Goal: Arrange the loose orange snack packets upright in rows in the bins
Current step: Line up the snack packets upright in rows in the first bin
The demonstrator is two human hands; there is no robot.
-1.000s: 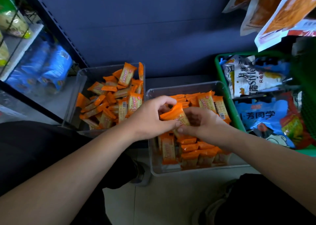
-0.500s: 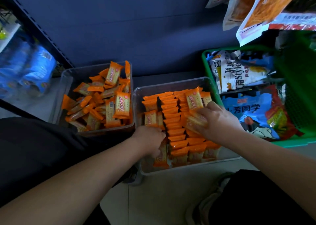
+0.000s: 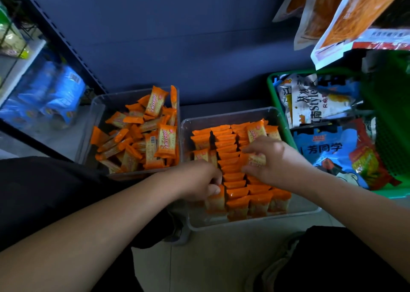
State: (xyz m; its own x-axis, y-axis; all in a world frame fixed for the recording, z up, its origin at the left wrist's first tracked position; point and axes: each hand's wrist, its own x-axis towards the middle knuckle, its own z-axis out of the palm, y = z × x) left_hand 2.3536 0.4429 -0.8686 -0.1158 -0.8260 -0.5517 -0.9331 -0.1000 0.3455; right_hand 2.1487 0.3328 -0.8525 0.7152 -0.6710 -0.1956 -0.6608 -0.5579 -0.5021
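Observation:
Two clear plastic bins stand on the floor. The left bin (image 3: pixel 97 105) holds a loose heap of orange snack packets (image 3: pixel 144 136). The right bin (image 3: pixel 228 115) holds orange packets standing upright in rows (image 3: pixel 229 156). My right hand (image 3: pixel 275 160) is over the right-hand row and pinches one orange packet (image 3: pixel 255 160) between thumb and fingers. My left hand (image 3: pixel 199 180) reaches into the near left part of the right bin, fingers curled down among the packets there; what they hold is hidden.
A green basket (image 3: pixel 271 85) full of large snack bags (image 3: pixel 328 149) stands just right of the bins. Hanging orange bags (image 3: pixel 346 14) fill the upper right. A shelf with blue packs (image 3: pixel 55 96) is on the left. My dark-clad knees flank tiled floor (image 3: pixel 210 258).
Both hands came apart from holding one packet over the bin. The right hand carried the packet to the right-hand row; the left hand dropped into the bin's near left corner.

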